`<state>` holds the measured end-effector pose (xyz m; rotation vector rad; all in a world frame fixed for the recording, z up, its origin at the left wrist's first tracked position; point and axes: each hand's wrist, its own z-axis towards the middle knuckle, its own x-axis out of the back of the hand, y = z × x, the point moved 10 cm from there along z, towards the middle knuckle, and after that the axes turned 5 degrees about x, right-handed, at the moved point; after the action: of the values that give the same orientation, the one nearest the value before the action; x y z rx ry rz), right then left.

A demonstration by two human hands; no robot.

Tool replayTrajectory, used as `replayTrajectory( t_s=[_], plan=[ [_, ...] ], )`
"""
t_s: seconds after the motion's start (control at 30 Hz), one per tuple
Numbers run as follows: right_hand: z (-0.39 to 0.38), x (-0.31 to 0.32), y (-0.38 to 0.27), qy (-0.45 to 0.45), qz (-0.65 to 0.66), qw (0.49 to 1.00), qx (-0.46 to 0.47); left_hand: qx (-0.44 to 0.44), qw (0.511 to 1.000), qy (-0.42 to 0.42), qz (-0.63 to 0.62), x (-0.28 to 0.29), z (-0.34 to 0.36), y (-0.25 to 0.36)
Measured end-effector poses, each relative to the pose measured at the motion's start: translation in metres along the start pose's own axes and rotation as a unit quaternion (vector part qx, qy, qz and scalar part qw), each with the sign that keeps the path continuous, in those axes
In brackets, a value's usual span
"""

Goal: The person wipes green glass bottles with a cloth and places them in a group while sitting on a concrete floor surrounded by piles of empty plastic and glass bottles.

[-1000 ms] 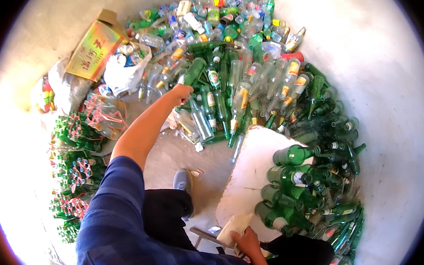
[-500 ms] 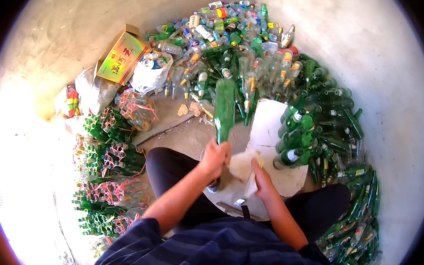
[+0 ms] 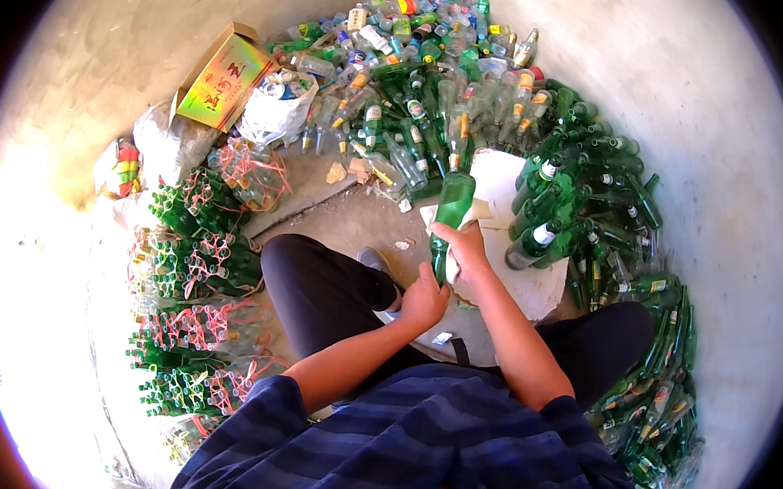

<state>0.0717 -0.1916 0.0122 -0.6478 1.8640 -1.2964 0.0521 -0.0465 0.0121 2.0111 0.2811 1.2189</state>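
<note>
Both hands, left hand [image 3: 424, 301] and right hand [image 3: 465, 244], were clamped on one green bottle [image 3: 450, 212]; beyond it a big loose pile [image 3: 455, 106] sat unbundled, bundles [image 3: 192, 284] stacked left

From my feed, the lower part of the green bottle [image 3: 453, 207] is hidden behind my right hand [image 3: 465, 247] and the white cloth [image 3: 450, 241] wrapped against it. My left hand [image 3: 424, 301] covers the bottle's base, so I cannot tell how its fingers sit. Beyond the bottle, the far heap of bottles [image 3: 414, 28] is too small to sort. My shirt [image 3: 395, 450] is cut off by the lower edge.
</note>
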Motion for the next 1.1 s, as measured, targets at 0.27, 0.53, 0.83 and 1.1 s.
replayTrajectory(
  t_s=[0.27,0.53,0.83,1.1],
  plan=[
    [-0.034,-0.018,-0.024,-0.179,0.183,0.965,-0.057,0.148,0.649,-0.464,-0.584,-0.038,-0.022,0.041],
    [0.023,0.01,-0.084,0.04,-0.102,0.992,0.069,0.024,0.937,-0.111,-0.329,-0.017,0.002,0.011],
    [0.065,-0.022,-0.107,-0.086,-0.028,0.988,0.125,-0.026,0.946,-0.076,-0.313,-0.006,0.02,0.009],
    [0.049,-0.032,-0.12,-0.125,0.044,0.987,0.095,0.069,0.771,-0.325,-0.544,-0.017,0.005,0.048]
  ],
)
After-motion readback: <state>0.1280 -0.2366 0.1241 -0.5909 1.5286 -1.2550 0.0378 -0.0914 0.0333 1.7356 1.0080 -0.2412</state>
